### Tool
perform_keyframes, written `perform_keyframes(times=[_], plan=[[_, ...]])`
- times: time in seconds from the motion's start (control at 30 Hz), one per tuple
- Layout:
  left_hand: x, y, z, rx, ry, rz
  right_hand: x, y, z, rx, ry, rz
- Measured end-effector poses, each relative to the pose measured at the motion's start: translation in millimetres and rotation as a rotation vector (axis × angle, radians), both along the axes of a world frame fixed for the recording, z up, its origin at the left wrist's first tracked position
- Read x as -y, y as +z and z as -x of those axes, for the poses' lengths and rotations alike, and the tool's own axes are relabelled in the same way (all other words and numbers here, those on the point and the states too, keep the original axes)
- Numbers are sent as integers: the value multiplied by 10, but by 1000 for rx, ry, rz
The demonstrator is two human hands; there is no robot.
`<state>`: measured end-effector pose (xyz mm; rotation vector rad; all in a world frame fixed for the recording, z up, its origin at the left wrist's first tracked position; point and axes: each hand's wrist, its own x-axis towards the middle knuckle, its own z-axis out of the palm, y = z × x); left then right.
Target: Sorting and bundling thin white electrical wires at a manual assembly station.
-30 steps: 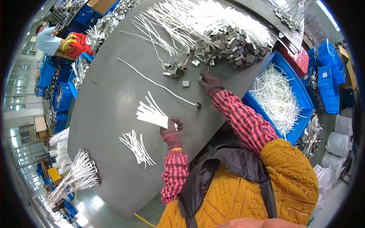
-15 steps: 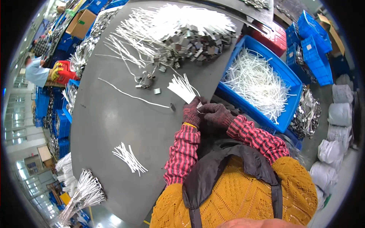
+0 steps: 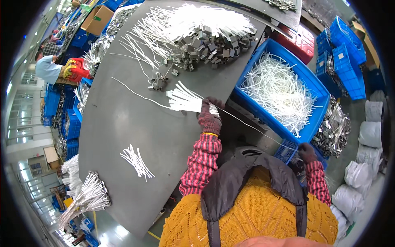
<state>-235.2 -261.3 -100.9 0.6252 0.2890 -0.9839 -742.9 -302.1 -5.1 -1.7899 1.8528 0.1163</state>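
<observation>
My left hand [image 3: 210, 118], in a dark knitted glove, is closed around a fanned bundle of flat white strips [image 3: 185, 101] above the grey table. From beside that hand a thin white wire [image 3: 251, 124] stretches down to the right. Its far end reaches my gloved right hand [image 3: 307, 153], whose fingers are closed on it beside a small blue basket [image 3: 285, 151]. Another loose white wire [image 3: 138, 94] lies on the table and runs up to the bundle. To the lower left rests a small group of white strips [image 3: 137, 163].
A large heap of white wires with metal pieces [image 3: 214, 45] covers the far table [image 3: 119, 123]. Right of the table stands a blue bin of white strips [image 3: 279, 92], with a red container [image 3: 296, 43] behind it. More bundles [image 3: 88, 195] are at lower left. A person [image 3: 48, 69] is at far left.
My right hand has left the left hand and moved down to the right, drawing a thin wire out straight. The left hand's bundle has shifted left over the loose wire and turned more sideways.
</observation>
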Motion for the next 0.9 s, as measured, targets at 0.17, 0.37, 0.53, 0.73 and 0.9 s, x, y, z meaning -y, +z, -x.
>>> perform_keyframes(times=[0.17,0.37,0.53,0.73,0.9], plan=[[-66,31,-387,31,144,-49,-44,-164,829,21,-67,28],[-232,51,-691,64,131,-112,56,-215,905,100,-81,40],[-437,41,-765,56,80,20,122,-260,177,24,6,-17],[-640,-41,-442,65,-1,-5,116,-473,-2850,646,564,-78],[-870,-262,-614,502,0,-374,-348,-330,-4917,743,551,-148]])
